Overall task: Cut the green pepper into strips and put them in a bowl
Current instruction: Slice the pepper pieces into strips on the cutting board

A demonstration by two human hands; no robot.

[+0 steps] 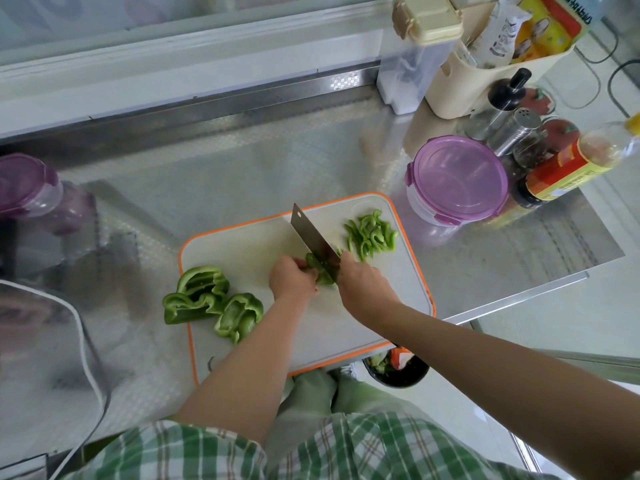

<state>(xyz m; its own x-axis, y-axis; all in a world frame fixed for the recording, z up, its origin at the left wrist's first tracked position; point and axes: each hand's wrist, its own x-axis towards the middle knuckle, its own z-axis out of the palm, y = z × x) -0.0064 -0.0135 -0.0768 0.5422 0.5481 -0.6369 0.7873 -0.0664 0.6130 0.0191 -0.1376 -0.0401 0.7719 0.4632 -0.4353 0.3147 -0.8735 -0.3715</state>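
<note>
Left hand: your left hand [292, 277] pins the pepper piece [322, 278] at mid-board, fingers curled on it; tuck the fingertips back from the blade.
Right hand: your right hand [360, 289] is clamped round the cleaver [310, 237] at its handle end; the blade meets the piece just right of your left hand.
Cut: press straight down; step the blade leftward in even, narrow intervals.
Strips: the cut strips [372, 235] lie piled at the far right of the cutting board [346, 327]; leave them apart from the blade.
Stock: the large pepper sections [202, 289] lie uncut at the board's left edge.
</note>
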